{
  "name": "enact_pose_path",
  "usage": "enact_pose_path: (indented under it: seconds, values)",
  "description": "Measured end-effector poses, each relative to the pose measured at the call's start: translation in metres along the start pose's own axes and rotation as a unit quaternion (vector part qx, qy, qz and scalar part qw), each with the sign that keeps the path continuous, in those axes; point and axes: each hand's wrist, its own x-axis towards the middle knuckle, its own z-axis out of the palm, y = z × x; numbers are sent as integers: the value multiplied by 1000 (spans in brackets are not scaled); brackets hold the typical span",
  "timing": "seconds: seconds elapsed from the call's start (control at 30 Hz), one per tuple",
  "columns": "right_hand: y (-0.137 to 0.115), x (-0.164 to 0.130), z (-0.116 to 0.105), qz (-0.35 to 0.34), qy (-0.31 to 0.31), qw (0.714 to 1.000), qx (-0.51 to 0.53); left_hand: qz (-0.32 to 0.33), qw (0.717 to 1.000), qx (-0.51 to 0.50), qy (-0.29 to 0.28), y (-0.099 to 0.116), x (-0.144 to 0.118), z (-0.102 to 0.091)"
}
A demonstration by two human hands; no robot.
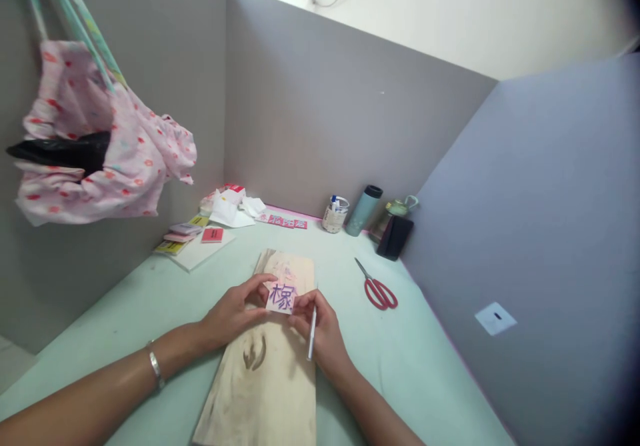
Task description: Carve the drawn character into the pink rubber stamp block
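Left hand pinching left edge of pink paper square, purple character on it. Right hand gripping right edge of same square, thin knife tucked between fingers. Square held just above wooden board lying on table. Red scissors right of board. Jar, teal tumbler near back partition. Pink floral bag hanging at left.

Place: a partitioned craft workstation, like a cubicle.
Walls: grey divider panels on three sides.
Surface: pale green surface carrying red scissors, wooden board, paper stacks.
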Motion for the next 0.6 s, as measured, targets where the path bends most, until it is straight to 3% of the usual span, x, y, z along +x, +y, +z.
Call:
enact_pose_path:
  seconds: [0.6]
  values:
    - [4, 2, 2, -21, 18, 996, -79, 8, 1000, 3, -2, 2, -3, 3]
